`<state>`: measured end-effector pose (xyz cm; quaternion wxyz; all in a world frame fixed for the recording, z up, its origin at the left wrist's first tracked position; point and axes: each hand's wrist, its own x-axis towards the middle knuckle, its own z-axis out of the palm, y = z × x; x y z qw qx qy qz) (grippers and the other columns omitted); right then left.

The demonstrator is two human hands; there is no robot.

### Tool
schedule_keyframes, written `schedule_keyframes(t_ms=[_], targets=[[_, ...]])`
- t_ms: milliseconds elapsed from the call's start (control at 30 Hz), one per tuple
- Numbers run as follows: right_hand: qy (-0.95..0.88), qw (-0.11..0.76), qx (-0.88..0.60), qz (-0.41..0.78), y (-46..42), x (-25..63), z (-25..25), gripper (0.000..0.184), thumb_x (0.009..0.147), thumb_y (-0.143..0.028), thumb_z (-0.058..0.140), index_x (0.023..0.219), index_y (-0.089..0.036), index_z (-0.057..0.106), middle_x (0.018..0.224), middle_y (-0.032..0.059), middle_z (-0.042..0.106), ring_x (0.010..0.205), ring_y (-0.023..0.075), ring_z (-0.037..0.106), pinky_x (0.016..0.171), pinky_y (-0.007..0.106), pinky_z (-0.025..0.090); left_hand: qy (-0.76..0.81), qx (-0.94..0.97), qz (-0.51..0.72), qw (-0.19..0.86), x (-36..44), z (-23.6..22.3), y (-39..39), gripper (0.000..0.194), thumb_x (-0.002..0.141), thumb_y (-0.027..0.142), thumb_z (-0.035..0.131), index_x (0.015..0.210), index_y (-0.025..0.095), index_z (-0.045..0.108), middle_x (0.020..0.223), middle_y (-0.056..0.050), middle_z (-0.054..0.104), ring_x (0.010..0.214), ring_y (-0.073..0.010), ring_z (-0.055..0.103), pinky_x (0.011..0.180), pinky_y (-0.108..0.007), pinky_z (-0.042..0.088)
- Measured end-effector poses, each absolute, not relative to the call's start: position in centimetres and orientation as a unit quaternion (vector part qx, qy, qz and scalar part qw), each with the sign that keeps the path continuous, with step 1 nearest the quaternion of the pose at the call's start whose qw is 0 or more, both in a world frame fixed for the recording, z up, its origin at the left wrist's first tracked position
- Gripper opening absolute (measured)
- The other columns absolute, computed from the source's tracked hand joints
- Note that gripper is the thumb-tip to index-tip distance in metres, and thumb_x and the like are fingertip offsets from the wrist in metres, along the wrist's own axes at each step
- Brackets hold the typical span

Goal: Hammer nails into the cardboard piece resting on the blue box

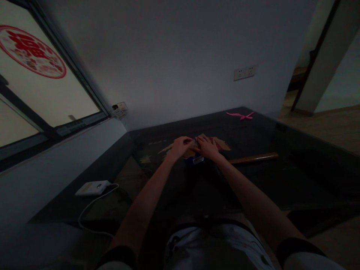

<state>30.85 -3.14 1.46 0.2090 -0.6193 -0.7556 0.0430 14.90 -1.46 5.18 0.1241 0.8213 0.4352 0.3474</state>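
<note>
A small cardboard box (194,160) with a blue side and a white label stands on the dark table, its brown flaps folded outward. At the left of its opening is my left hand (180,147), fingers curled and thumb and forefinger close together; what is between them is too dark to make out. My right hand (208,147) lies across the right part of the box top with its fingers stretched apart. A greyish patch shows between the two hands, its kind unclear. The inside of the box is mostly hidden by my hands.
Right of the box lies a brown wooden stick (257,158). A pink thing (245,116) of crossed strips is near the table's far edge. At the left edge, a white power bank (92,188) has a white cable (89,205) hanging off the table (180,195). A wall stands behind.
</note>
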Motion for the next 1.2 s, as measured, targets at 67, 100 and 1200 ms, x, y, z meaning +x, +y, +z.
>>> schedule_keyframes(t_ms=[67,100,1200], targets=[[-0.757,0.206,-0.619,0.043,-3.1,30.9,1.4,0.071,0.084,-0.065,0.023,0.139,-0.021,0.032,0.146,0.0069,0.031,0.134,0.0280,0.019,0.105,0.056,0.013,0.453,0.819,0.324,0.139,16.8,5.2,-0.7,0.014,0.075,0.018,0.060,0.086,0.015,0.068,0.087,-0.008,0.069,0.079,-0.0166,0.063,0.074,-0.028,0.048],[-0.757,0.205,-0.619,0.042,-3.1,30.9,1.4,0.071,0.083,-0.065,0.024,0.139,-0.021,0.032,0.146,0.0071,0.032,0.134,0.0279,0.019,0.105,0.056,0.013,0.462,0.815,0.319,0.143,17.4,5.1,-0.4,0.013,0.074,0.018,0.061,0.085,0.015,0.068,0.086,-0.008,0.069,0.078,-0.0169,0.063,0.074,-0.029,0.048],[-0.782,0.152,-0.604,0.012,-3.0,30.9,1.9,0.072,0.086,-0.062,0.014,0.141,-0.019,0.029,0.148,0.0081,0.025,0.136,0.0308,0.013,0.102,0.063,0.011,0.461,0.723,0.472,0.206,17.9,3.9,1.6,0.015,0.070,0.027,0.066,0.072,0.013,0.069,0.066,-0.004,0.066,0.058,-0.0116,0.058,0.058,-0.022,0.044]])
